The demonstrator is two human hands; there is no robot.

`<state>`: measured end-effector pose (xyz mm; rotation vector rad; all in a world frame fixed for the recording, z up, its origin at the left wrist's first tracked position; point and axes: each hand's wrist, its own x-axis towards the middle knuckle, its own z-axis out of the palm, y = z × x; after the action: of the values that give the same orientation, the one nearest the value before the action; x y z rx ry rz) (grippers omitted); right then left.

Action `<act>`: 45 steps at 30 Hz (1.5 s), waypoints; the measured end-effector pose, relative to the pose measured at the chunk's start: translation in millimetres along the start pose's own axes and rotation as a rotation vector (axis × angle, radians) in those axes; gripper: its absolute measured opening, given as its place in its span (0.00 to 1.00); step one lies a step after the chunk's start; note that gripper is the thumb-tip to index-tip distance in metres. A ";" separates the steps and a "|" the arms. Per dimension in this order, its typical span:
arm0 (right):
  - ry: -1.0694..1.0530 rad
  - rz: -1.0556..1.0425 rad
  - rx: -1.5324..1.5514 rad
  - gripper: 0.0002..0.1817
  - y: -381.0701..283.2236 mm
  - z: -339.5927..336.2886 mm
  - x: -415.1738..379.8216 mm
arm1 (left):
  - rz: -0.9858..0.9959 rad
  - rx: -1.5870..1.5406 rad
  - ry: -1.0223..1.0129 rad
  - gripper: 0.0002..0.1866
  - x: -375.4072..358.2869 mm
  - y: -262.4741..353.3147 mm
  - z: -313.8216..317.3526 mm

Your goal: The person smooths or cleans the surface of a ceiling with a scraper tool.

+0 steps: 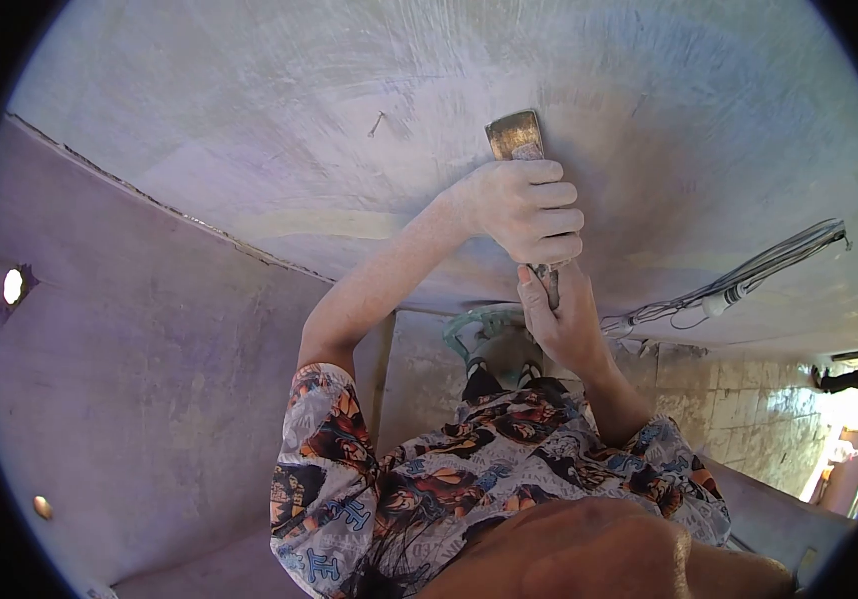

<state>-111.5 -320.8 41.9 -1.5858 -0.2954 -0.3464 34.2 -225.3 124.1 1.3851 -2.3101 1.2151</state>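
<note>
My left hand (534, 212), coated with pale dust, is wrapped round the handle of a scraper (515, 132). The tool's worn, brownish metal head sticks out past my knuckles and lies against the whitish, streaked plaster wall (639, 130). Just below, my right hand (567, 317) closes on the lower end of the same handle, its thumb laid along it. Most of the handle is hidden by my fingers. A small nail (377, 124) juts from the plaster to the left of the tool.
A bundle of loose cables (779, 265) sticks out to the right of my hands. Below, near my feet, is a green hoop-shaped object (459, 334). A purplish wall (149, 349) with a bright round hole stands at left. Tiled floor (739, 389) runs off to the right.
</note>
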 end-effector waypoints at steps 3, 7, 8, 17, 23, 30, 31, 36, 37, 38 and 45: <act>0.033 -0.016 -0.013 0.05 2.3 0.1 -1.7 | -0.013 0.005 0.039 0.11 -1.5 1.6 9.7; 0.052 0.000 -0.068 0.06 -10.0 -0.3 -1.7 | -0.012 0.022 0.007 0.11 2.5 0.4 7.4; 0.060 0.006 -0.072 0.06 -10.3 -0.8 -3.4 | -0.010 0.013 0.014 0.11 5.2 0.3 9.6; 0.133 -0.090 -0.033 0.06 -7.5 7.8 -7.1 | -0.009 -0.067 0.111 0.11 6.3 -0.2 14.8; 0.053 -0.049 -0.054 0.05 5.1 0.7 -4.5 | 0.067 -0.033 0.021 0.11 9.9 -9.0 14.8; 0.137 0.052 0.013 0.08 -19.2 3.7 -3.8 | 0.036 -0.041 0.120 0.11 11.6 -8.2 15.7; 0.141 0.007 0.038 0.09 -24.0 3.8 -3.6 | 0.029 -0.063 0.178 0.11 13.3 -8.7 15.1; 0.109 0.151 -0.033 0.09 -9.5 -1.8 -6.8 | 0.015 -0.036 0.093 0.12 5.9 -3.7 20.4; 0.079 0.163 -0.060 0.08 -8.6 -3.0 -6.9 | 0.033 -0.025 0.122 0.12 7.2 -4.0 22.6; 0.086 0.166 -0.068 0.08 -12.4 -3.8 -7.1 | 0.036 -0.028 0.132 0.12 8.5 -6.1 23.5; 0.179 0.176 0.036 0.07 -11.9 1.4 -0.8 | 0.072 0.007 0.093 0.12 11.9 -14.0 16.8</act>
<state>-116.8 -318.9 52.4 -1.5211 -0.0236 -0.3420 42.9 -248.3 127.1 1.2301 -2.3124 1.2810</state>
